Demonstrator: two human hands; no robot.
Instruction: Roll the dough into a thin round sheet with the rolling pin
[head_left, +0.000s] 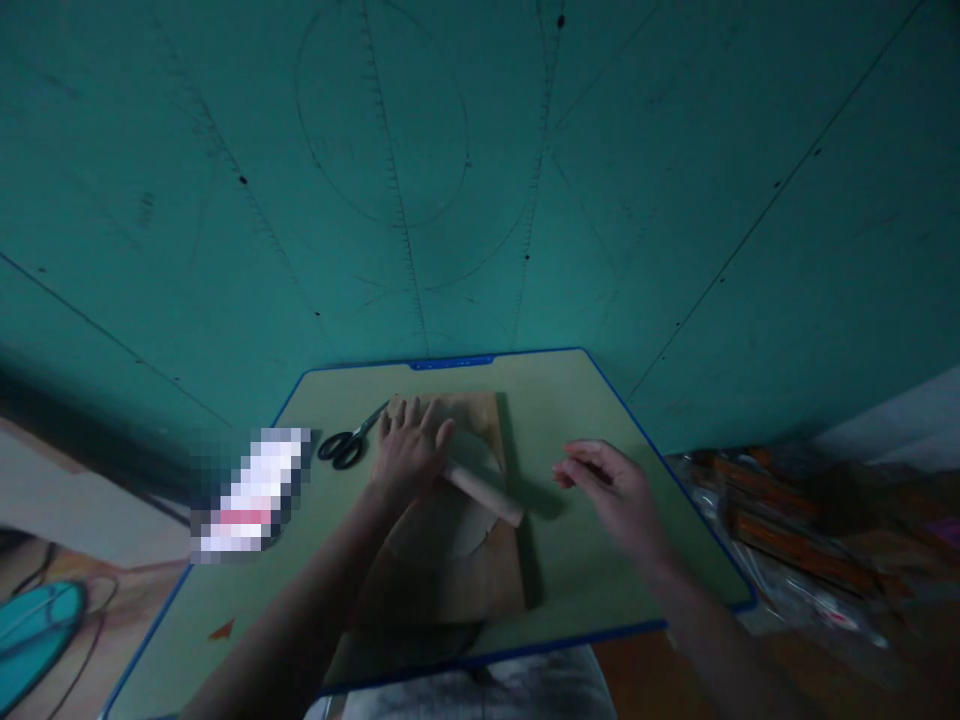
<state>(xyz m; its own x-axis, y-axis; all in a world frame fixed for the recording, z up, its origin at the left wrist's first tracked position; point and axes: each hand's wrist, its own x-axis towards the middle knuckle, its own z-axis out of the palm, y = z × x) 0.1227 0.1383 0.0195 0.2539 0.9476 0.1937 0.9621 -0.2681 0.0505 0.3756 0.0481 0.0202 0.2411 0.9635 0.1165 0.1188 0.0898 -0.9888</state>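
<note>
The left hand [409,452] is lying spread over the ten-o'clock end of a rolling pin [486,493], across a sheet [436,528] on a board [457,592]; at its three o'clock, the right hand [615,488] is hanging half-curled, its grip unclear.

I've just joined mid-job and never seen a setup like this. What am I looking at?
There's no machine here: these are a person's two bare hands, seen from one camera worn on the head, looking forward and down. On the pale, blue-edged table lies a wooden board with a flat, pale sheet, possibly dough. A rolling pin lies slantwise across it. The left hand rests spread over the pin's far end. The right hand hovers apart from the pin, fingers curled, nothing visible in it. Black-handled scissors lie left of the board.
</note>
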